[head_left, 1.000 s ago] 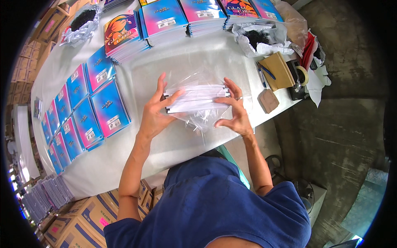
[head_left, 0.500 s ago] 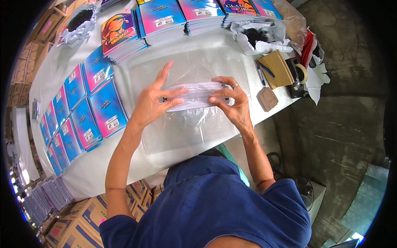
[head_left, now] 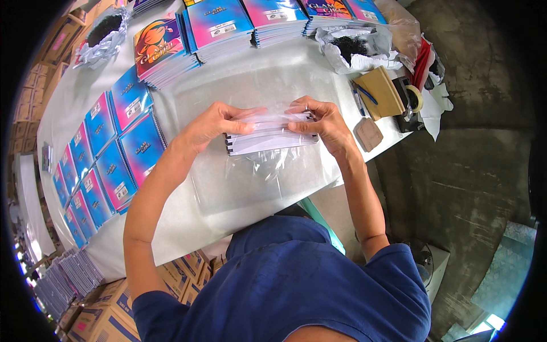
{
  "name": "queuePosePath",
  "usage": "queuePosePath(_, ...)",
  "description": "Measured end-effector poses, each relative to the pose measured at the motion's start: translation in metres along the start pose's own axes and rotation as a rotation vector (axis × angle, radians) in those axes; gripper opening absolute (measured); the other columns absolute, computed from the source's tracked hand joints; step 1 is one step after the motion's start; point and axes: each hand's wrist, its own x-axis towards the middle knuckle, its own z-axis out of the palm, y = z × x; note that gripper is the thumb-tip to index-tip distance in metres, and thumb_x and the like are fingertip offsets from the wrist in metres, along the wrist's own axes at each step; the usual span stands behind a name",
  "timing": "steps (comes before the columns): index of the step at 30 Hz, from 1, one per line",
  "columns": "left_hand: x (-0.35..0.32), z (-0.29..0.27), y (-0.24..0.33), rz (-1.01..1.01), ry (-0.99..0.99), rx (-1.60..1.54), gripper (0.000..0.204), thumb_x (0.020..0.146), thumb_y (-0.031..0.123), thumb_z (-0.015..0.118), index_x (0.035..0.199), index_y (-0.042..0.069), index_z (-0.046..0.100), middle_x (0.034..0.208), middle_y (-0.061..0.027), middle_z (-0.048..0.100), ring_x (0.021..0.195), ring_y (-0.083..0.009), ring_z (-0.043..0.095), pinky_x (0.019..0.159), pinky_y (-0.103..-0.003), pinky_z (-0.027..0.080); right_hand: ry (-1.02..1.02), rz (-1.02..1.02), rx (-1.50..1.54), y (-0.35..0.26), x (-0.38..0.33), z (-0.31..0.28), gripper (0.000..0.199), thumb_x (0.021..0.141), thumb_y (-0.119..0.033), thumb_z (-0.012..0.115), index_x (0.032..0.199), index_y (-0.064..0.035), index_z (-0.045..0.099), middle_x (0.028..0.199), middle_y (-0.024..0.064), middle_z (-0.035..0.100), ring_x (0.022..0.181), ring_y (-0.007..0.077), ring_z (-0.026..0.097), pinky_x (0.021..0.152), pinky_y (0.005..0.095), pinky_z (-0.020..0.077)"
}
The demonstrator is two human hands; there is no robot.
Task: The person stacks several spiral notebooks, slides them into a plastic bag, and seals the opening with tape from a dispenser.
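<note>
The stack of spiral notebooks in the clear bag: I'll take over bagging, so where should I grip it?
Judging by its pose, grip the stack of spiral notebooks at its two short ends, one hand from each side, as the left hand and right hand do. It lies flat and wide, with the clear bag hanging loose toward the person.

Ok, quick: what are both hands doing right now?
Left hand: closed on the left end of the notebook stack.
Right hand: closed on the stack's right end, inside the clear bag.
</note>
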Motion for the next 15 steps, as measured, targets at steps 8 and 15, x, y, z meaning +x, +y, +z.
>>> queuePosePath(8, 0.003, -0.007, 0.01, 0.133, -0.234, 0.382, 0.048, 0.072, 0.018, 0.076, 0.118, 0.01, 0.065, 0.141, -0.0064, 0.048, 0.138, -0.0287, 0.032, 0.11, -0.042, 0.026, -0.039, -0.131, -0.124, -0.011, -0.007, 0.01, 0.029, 0.064, 0.004, 0.063, 0.085, -0.0103, 0.077, 0.099, 0.0003, 0.062, 0.089, 0.0171, 0.054, 0.081, 0.0301, 0.0421)
queuePosePath(15, -0.037, 0.038, 0.031, 0.481, 0.032, 1.476, 0.071, 0.066, 0.025, 0.079, 0.132, 0.03, 0.053, 0.149, 0.0063, 0.036, 0.142, -0.0361, 0.019, 0.11, -0.058, 0.02, 0.146, -0.619, -0.808, -0.01, -0.025, 0.028, 0.034, 0.063, 0.004, 0.067, 0.092, -0.012, 0.076, 0.11, 0.004, 0.061, 0.096, 0.0255, 0.054, 0.096, 0.0363, 0.0338)
